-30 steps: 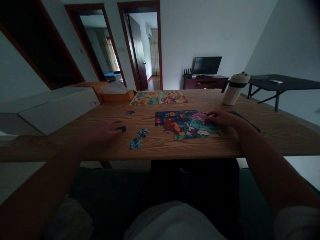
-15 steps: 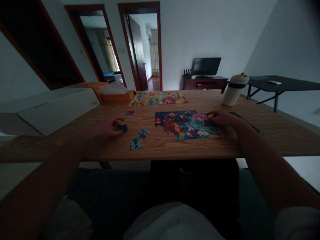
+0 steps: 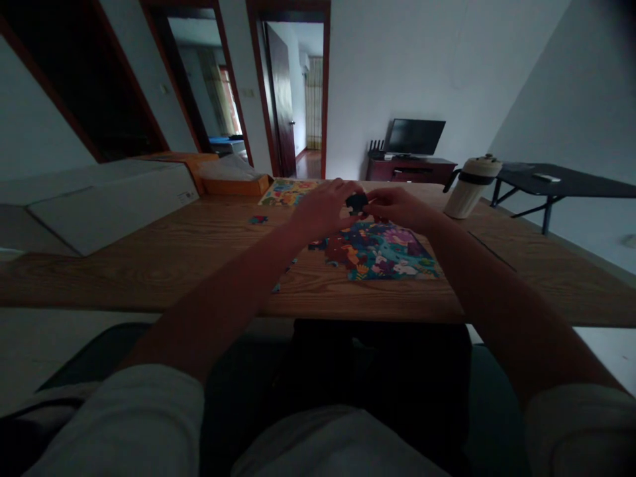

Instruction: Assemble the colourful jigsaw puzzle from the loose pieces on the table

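A dark jigsaw puzzle piece [image 3: 356,203] is held up between both hands, just over the far edge of a partly joined puzzle [image 3: 382,255] with rabbits and a bear on it. My left hand [image 3: 324,209] grips the piece from the left, its fingers closed. From the right, the fingertips of my right hand [image 3: 397,207] pinch its other edge. A loose red and blue piece [image 3: 258,219] lies off to the left. Two other loose pieces are mostly hidden behind my left forearm, with only slivers showing.
A colourful printed sheet [image 3: 282,192] lies at the table's back, partly covered by my left hand. A tumbler [image 3: 472,189] stands at back right. A white box [image 3: 114,199] and an orange tray [image 3: 236,187] sit at the left. A thin dark item lies beside my right forearm.
My left hand has moved right and away from me, carrying the dark piece from the left of the puzzle. My right hand has left the puzzle's right side and come to the piece.
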{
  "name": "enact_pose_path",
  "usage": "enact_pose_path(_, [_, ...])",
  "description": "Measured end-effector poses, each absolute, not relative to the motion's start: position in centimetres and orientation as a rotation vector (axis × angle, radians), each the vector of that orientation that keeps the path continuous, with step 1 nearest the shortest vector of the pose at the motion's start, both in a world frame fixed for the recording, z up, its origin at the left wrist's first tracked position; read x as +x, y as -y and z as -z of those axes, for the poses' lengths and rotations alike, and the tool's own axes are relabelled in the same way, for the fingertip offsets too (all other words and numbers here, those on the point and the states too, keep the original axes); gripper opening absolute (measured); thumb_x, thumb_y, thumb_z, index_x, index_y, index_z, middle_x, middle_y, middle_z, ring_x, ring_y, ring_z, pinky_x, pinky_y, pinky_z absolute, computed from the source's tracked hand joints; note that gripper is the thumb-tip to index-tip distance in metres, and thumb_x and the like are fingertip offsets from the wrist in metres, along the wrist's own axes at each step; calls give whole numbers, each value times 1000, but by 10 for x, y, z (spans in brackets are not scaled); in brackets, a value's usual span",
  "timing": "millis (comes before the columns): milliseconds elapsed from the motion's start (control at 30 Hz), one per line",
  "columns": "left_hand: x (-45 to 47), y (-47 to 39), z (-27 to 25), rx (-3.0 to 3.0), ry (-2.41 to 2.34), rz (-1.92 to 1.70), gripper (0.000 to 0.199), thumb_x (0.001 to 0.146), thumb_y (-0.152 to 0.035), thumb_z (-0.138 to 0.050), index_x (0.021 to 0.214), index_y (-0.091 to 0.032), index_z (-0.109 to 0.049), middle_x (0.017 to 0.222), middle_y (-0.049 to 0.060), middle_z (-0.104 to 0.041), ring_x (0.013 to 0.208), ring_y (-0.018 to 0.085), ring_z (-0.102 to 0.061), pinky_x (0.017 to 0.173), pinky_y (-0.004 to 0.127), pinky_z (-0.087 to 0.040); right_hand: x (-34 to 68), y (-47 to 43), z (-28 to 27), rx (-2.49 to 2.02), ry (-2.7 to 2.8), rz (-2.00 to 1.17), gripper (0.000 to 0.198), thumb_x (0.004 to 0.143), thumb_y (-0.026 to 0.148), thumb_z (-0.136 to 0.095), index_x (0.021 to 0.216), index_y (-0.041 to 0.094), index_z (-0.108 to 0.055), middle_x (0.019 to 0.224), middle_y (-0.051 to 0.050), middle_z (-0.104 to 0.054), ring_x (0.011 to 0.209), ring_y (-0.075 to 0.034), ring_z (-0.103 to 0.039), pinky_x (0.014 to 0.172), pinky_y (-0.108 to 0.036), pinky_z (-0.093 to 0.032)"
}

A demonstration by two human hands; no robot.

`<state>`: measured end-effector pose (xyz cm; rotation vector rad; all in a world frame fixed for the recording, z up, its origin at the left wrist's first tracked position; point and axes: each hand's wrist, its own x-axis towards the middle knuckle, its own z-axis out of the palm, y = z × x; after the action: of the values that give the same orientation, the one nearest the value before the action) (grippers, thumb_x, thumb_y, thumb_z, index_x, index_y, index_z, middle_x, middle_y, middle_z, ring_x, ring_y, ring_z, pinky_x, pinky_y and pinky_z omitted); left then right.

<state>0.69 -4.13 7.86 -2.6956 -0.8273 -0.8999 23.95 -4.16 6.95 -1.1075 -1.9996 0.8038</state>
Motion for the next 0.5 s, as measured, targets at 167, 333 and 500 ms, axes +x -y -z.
enact_pose_path(167, [-46, 1, -51, -2893, 1173, 796, 62, 84, -42, -68, 141, -24, -49, 122, 8, -65, 95, 21, -66, 87, 36, -51, 313, 7, -36, -1469, 1719, -667, 41, 84, 34, -75, 121, 17, -69, 92, -9, -77, 60, -12, -57, 50, -24, -42])
enact_pose_path(333, [-106, -32, -22, -2883, 1732, 815, 60, 83, -37, -64, 138, -17, -51, 108, 10, -69, 84, 20, -68, 74, 32, -53, 352, 0, 6, -1854, 1499, -637, 53, 89, 26, -70, 139, 15, -57, 99, -12, -78, 60, -13, -60, 56, -25, -48])
enact_pose_path(500, [-105, -28, -24, -2901, 1714, 709, 49, 84, -37, -62, 129, -17, -60, 105, 9, -71, 89, 21, -67, 77, 32, -52, 352, -8, 20, -1986, 1674, -334, 47, 93, 26, -63, 139, 15, -62, 108, -14, -76, 80, -21, -70, 72, -29, -54])
